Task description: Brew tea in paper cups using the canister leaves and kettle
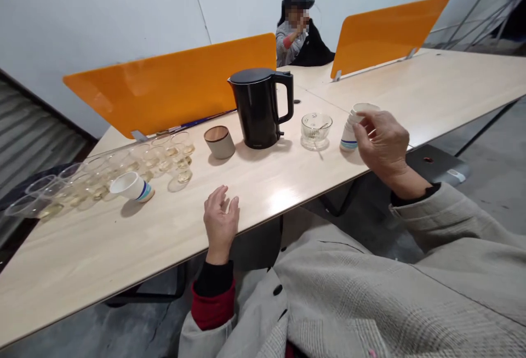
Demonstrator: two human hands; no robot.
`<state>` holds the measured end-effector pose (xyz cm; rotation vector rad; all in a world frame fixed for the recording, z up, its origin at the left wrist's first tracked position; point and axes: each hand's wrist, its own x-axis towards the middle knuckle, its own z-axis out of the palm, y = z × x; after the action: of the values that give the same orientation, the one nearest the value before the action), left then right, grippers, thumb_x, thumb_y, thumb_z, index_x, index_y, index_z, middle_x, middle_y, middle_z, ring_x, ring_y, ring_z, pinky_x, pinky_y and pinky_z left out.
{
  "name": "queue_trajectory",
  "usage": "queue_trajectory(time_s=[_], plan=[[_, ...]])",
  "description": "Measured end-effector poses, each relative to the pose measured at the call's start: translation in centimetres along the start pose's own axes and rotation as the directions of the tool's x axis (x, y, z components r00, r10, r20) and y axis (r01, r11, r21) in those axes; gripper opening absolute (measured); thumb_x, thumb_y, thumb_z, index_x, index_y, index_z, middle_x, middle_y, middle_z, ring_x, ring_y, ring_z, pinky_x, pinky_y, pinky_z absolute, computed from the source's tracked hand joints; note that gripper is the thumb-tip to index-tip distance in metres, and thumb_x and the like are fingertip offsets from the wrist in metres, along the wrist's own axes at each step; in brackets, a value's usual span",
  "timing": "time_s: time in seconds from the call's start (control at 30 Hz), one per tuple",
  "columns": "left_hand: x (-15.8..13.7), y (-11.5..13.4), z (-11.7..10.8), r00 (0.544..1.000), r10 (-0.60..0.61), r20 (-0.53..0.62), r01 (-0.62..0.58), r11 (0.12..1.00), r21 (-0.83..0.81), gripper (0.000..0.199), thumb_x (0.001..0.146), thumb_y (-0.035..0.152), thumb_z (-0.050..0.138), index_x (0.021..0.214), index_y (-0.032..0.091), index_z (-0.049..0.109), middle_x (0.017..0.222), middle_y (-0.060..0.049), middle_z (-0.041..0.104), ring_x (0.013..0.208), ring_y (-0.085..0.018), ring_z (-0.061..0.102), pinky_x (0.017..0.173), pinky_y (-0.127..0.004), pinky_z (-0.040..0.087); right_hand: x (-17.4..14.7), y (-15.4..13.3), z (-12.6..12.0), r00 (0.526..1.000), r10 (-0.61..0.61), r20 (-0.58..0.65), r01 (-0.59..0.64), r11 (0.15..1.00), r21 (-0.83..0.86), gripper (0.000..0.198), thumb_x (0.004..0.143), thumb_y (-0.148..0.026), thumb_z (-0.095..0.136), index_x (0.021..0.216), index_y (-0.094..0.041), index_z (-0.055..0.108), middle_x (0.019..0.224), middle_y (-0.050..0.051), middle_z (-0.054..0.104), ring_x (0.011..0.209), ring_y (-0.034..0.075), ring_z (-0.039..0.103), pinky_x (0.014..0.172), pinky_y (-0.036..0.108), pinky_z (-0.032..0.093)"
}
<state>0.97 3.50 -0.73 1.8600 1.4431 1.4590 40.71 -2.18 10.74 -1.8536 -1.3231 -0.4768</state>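
My left hand [221, 218] hovers over the table's front edge, fingers loosely curled and apart, holding nothing. At the right, my right hand [382, 141] has its thumb and fingers bent together at the upper part of a stack of white paper cups [348, 137] with blue bands. The hand hides part of the stack's right side. Just left of the stack is a clear glass bowl [316, 129]. A single paper cup [130, 187] is tilted at the left, beside several clear plastic cups [98, 180] that hold a pale yellowish liquid.
A black electric kettle [255, 108] stands mid-table, with a grey cup with a wood-coloured inside [219, 143] to its left. Orange dividers [176, 84] line the back of the table [164, 248]. Behind them sits another person [290, 43] with dark cloth. A grey stool [435, 163] is at right.
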Motion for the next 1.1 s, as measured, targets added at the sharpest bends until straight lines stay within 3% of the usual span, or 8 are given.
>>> queue_trajectory(time_s=[0.1,0.2,0.33,0.47,0.63,0.77,0.93,1.1], plan=[[-0.1,-0.1,-0.1,1.000,-0.008,0.014,0.008,1.000,0.016,0.033,0.091,0.039,0.071,0.118,0.021,0.077,0.128,-0.013,0.075,0.123,-0.029,0.071,0.098,-0.043,0.067,1.9,1.9,0.1,1.000,0.009,-0.027,-0.013,0.991,-0.130,0.033,0.102,-0.027,0.061,0.131,-0.019,0.074,0.133,0.018,0.069,0.116,0.030,0.062,0.097,0.045,0.051],[-0.1,-0.2,-0.3,1.000,-0.001,0.017,0.001,1.000,0.025,0.033,0.092,0.040,0.071,0.118,0.021,0.077,0.128,-0.013,0.075,0.122,-0.029,0.070,0.098,-0.043,0.067,3.7,3.5,0.6,0.994,-0.007,0.109,0.030,0.977,-0.209,0.020,0.098,-0.020,0.067,0.113,-0.016,0.079,0.136,0.020,0.069,0.125,0.034,0.053,0.098,0.046,0.043],[0.0,-0.3,-0.3,0.999,0.026,0.033,-0.028,0.997,0.079,0.035,0.092,0.041,0.070,0.118,0.020,0.078,0.127,-0.014,0.077,0.121,-0.031,0.070,0.104,-0.051,0.064,5.4,4.6,1.2,0.963,0.073,0.260,0.009,0.954,-0.301,0.015,0.095,-0.011,0.065,0.099,-0.014,0.079,0.108,0.018,0.078,0.106,0.027,0.054,0.085,0.041,0.034],[0.0,-0.7,-0.2,0.998,0.047,0.041,-0.051,0.992,0.112,0.036,0.092,0.042,0.069,0.118,0.019,0.078,0.127,-0.015,0.078,0.120,-0.032,0.070,0.107,-0.056,0.061,6.4,5.1,1.5,0.965,0.098,0.245,-0.022,0.956,-0.292,0.016,0.093,-0.011,0.066,0.092,-0.014,0.082,0.087,0.014,0.076,0.088,0.021,0.050,0.076,0.039,0.027],[-0.1,-0.9,-0.1,0.997,0.063,0.037,-0.067,0.991,0.115,0.035,0.093,0.041,0.069,0.118,0.019,0.078,0.127,-0.015,0.078,0.120,-0.033,0.070,0.108,-0.057,0.061,7.1,4.1,0.8,0.960,0.110,0.259,-0.016,0.940,-0.342,0.023,0.095,-0.018,0.070,0.107,-0.006,0.086,0.093,0.018,0.078,0.081,0.017,0.049,0.072,0.039,0.024],[-0.1,-0.9,0.0,0.996,0.080,0.033,-0.084,0.989,0.120,0.035,0.093,0.041,0.068,0.118,0.019,0.078,0.126,-0.015,0.079,0.119,-0.032,0.071,0.106,-0.055,0.062,7.4,2.5,-0.4,0.909,0.170,0.380,0.010,0.903,-0.429,0.036,0.105,-0.026,0.058,0.115,-0.005,0.085,0.109,0.026,0.079,0.080,0.016,0.054,0.070,0.040,0.023],[-0.1,-1.1,0.1,0.992,0.119,0.032,-0.123,0.981,0.152,0.034,0.093,0.041,0.068,0.116,0.019,0.079,0.123,-0.015,0.080,0.118,-0.033,0.072,0.107,-0.055,0.061,7.9,1.7,-1.1,0.861,0.182,0.476,0.093,0.863,-0.497,0.037,0.107,-0.021,0.052,0.125,-0.010,0.082,0.119,0.025,0.078,0.090,0.020,0.060,0.073,0.041,0.025],[-0.1,-1.1,0.1,0.989,0.141,0.035,-0.145,0.975,0.166,0.033,0.094,0.041,0.067,0.116,0.018,0.079,0.122,-0.015,0.081,0.117,-0.034,0.073,0.107,-0.058,0.061,7.4,0.6,-1.4,0.870,0.146,0.471,0.145,0.837,-0.528,0.040,0.106,-0.023,0.050,0.131,-0.008,0.078,0.119,0.027,0.076,0.092,0.021,0.060,0.073,0.039,0.025]])
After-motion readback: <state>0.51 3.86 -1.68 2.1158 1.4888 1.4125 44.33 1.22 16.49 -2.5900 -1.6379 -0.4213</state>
